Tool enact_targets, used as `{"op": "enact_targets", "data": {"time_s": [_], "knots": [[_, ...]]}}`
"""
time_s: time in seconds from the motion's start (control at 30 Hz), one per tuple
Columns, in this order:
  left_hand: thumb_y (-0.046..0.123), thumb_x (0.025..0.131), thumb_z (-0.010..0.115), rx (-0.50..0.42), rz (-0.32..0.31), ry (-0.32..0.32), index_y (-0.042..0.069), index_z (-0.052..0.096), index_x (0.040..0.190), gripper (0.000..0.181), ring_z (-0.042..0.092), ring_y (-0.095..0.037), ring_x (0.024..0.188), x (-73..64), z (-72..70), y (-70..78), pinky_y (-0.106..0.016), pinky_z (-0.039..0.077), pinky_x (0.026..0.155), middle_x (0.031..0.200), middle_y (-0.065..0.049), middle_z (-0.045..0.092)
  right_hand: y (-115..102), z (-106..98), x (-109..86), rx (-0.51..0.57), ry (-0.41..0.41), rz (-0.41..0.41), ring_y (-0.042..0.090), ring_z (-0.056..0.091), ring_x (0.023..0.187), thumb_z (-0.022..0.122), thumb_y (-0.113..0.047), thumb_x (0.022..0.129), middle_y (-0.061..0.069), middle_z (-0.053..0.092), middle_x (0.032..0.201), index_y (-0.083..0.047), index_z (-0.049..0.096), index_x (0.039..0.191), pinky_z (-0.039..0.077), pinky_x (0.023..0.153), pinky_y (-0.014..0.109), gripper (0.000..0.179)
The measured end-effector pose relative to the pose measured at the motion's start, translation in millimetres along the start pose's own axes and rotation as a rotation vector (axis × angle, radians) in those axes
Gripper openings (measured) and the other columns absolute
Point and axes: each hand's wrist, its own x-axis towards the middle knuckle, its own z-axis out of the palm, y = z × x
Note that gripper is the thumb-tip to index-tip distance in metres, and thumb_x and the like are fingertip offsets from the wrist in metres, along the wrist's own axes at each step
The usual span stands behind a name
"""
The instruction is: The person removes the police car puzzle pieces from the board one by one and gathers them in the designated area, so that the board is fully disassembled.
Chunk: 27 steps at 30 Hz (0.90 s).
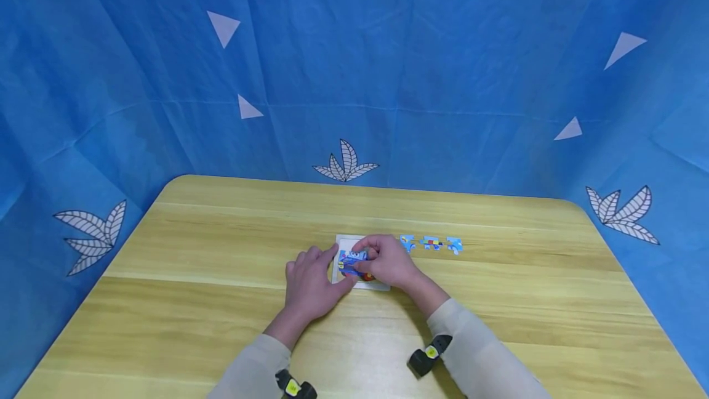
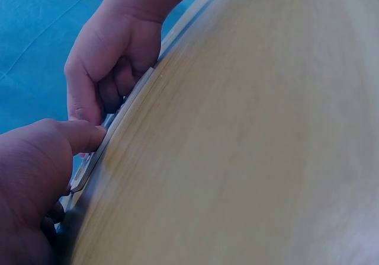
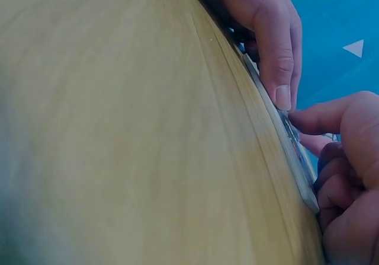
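A small jigsaw puzzle in a white-rimmed tray (image 1: 371,285) lies on the table, showing a blue cartoon vehicle with eyes. My left hand (image 1: 312,282) rests at its left side, index finger along the left rim. The left thumb (image 3: 283,96) lies straight on the tray's front part. From the right, my right hand (image 1: 388,260) reaches over the picture and pinches a puzzle piece (image 1: 362,256) between thumb and index finger, its other fingers curled (image 3: 334,188). Much of that piece and the picture's right side are hidden by the hand.
To the right of the tray, three loose blue puzzle pieces stand in a row: one near the right hand (image 1: 407,242), a middle piece (image 1: 431,242) and an outer piece (image 1: 455,244). The wooden table (image 1: 526,300) ends at a blue curtain (image 1: 443,79).
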Motion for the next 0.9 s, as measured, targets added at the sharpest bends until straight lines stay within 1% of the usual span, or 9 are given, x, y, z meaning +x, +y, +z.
{"op": "enact_targets", "data": {"time_s": [0.1, 0.27, 0.33, 0.5, 0.7, 0.77, 0.9], "knots": [[0.058, 0.084, 0.070, -0.001, 0.003, 0.002, 0.011, 0.057, 0.143, 0.077, 0.042, -0.020, 0.084, 0.4, -0.3, -0.3, -0.040, 0.027, 0.075, 0.096, 0.001, 0.051, -1.2, -0.5, 0.8, -0.023, -0.010, -0.013, 0.014, 0.036, 0.051, 0.082, -0.010, 0.083, -0.002, 0.038, 0.058, -0.010, 0.073, 0.099, 0.034, 0.055, 0.030, 0.019], [0.058, 0.084, 0.070, 0.001, 0.001, 0.003, 0.011, 0.057, 0.143, 0.076, 0.043, -0.020, 0.084, 2.0, -0.4, -1.1, -0.040, 0.027, 0.075, 0.097, 0.000, 0.052, -0.4, -0.2, 3.9, -0.047, -0.020, 0.011, 0.013, 0.038, 0.051, 0.084, -0.013, 0.082, -0.002, 0.042, 0.059, -0.012, 0.072, 0.100, 0.034, 0.053, 0.029, 0.021], [0.058, 0.084, 0.070, 0.003, -0.002, 0.004, 0.011, 0.057, 0.143, 0.077, 0.042, -0.020, 0.084, 2.5, -0.1, -1.3, -0.040, 0.027, 0.075, 0.096, 0.000, 0.051, -0.1, 0.1, 5.0, -0.039, -0.026, 0.025, 0.013, 0.039, 0.050, 0.084, -0.012, 0.081, -0.002, 0.042, 0.058, -0.012, 0.072, 0.100, 0.034, 0.051, 0.028, 0.022], [0.058, 0.083, 0.070, 0.002, -0.004, 0.008, 0.011, 0.058, 0.142, 0.076, 0.041, -0.019, 0.082, 2.5, 0.8, -1.9, -0.040, 0.026, 0.074, 0.093, 0.002, 0.048, -0.6, 0.5, 6.0, -0.011, -0.037, 0.022, 0.013, 0.039, 0.050, 0.083, -0.009, 0.082, -0.002, 0.042, 0.057, -0.010, 0.071, 0.099, 0.033, 0.050, 0.027, 0.021], [0.059, 0.083, 0.070, 0.005, 0.003, 0.014, 0.011, 0.058, 0.142, 0.077, 0.041, -0.018, 0.082, 2.3, 1.4, -1.7, -0.040, 0.027, 0.074, 0.094, 0.002, 0.049, 0.2, -0.7, 4.5, -0.006, -0.040, -0.001, 0.012, 0.038, 0.050, 0.081, -0.012, 0.084, -0.003, 0.041, 0.057, -0.010, 0.070, 0.100, 0.032, 0.050, 0.026, 0.019], [0.060, 0.083, 0.070, 0.007, 0.004, 0.013, 0.011, 0.058, 0.142, 0.077, 0.041, -0.018, 0.081, 1.9, 1.2, -1.2, -0.040, 0.027, 0.074, 0.094, 0.002, 0.050, 1.1, -2.2, 3.3, 0.014, -0.046, -0.004, 0.013, 0.037, 0.049, 0.081, -0.012, 0.085, -0.003, 0.039, 0.057, -0.009, 0.070, 0.101, 0.032, 0.049, 0.026, 0.019], [0.060, 0.083, 0.071, 0.010, 0.002, 0.006, 0.011, 0.058, 0.142, 0.077, 0.041, -0.019, 0.081, 0.3, 0.1, 0.6, -0.040, 0.027, 0.074, 0.094, 0.001, 0.050, 4.7, -6.3, -0.8, 0.045, -0.050, -0.036, 0.014, 0.035, 0.050, 0.079, -0.009, 0.086, -0.002, 0.037, 0.057, -0.007, 0.069, 0.103, 0.033, 0.051, 0.027, 0.020]]}}
